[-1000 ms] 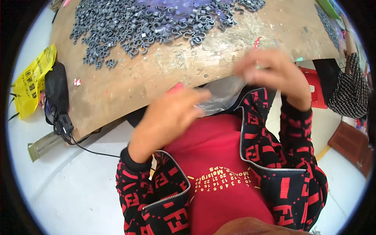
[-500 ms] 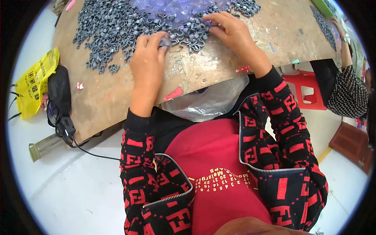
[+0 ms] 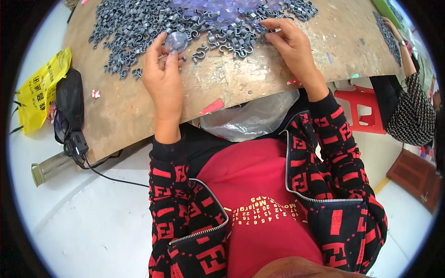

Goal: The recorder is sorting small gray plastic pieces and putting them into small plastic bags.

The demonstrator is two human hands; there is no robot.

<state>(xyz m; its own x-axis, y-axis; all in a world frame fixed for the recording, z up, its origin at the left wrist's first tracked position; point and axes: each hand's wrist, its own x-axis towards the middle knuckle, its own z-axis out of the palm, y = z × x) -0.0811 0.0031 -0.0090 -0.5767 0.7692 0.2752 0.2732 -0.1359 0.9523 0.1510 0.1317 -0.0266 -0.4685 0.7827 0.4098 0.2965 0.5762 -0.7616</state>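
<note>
Between thumb and fingers, my left hand point(image 3: 161, 78) holds a clear round suction cup point(image 3: 177, 41) just above the near edge of the pile. A small grey bit shows by those fingertips, partly hidden. My right hand point(image 3: 294, 48) is at the pile's right side, thumb and forefinger bent around a grey plastic clip point(image 3: 263, 37); the fingertips partly cover it. Many curved grey clips point(image 3: 134, 32) lie heaped across the far part of the table. Behind and among them sits a mound of clear, purple-tinted plastic pieces point(image 3: 218, 8).
The worn wooden table point(image 3: 125, 111) has scraps of red on it. A clear plastic bag point(image 3: 245, 120) hangs over my lap. At left are a yellow bag point(image 3: 44, 92), a black pouch point(image 3: 69, 99) and a cable. A co-worker's arm point(image 3: 408, 60) and a red stool point(image 3: 361, 109) are at right.
My left hand has drawn back left from the pile, and the suction cup in it now faces up in plain view. My right hand has shifted slightly right and nearer.
</note>
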